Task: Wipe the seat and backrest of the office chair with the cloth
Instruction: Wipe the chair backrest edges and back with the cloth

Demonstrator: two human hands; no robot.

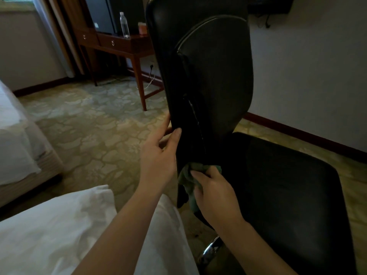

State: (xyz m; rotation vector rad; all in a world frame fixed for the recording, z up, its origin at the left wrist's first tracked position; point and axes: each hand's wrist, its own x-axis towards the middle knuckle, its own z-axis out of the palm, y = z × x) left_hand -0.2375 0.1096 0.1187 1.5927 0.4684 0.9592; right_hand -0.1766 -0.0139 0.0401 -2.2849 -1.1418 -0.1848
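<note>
One black office chair (pixel 218 116) stands on the patterned carpet (pixel 89 126), with one backrest (pixel 208 76) and one seat (pixel 288 175). The backrest's long axis runs nearly upright, tilted slightly with its top toward the upper left; the seat stretches away to the right of it. Two hands are at work. The left hand (pixel 158 153) grips the backrest's left edge, thumb on the near face and fingers wrapped behind it. The right hand (pixel 214 193) is closed on one green cloth (pixel 190 175), bunched and pressed against the bottom of the backrest where it meets the seat, with a fold hanging down. Farther back, one wooden bench (pixel 123 44) carries one clear bottle (pixel 124 24) and one orange container (pixel 142 28). White bedding (pixel 49 231) lies at lower left.
</note>
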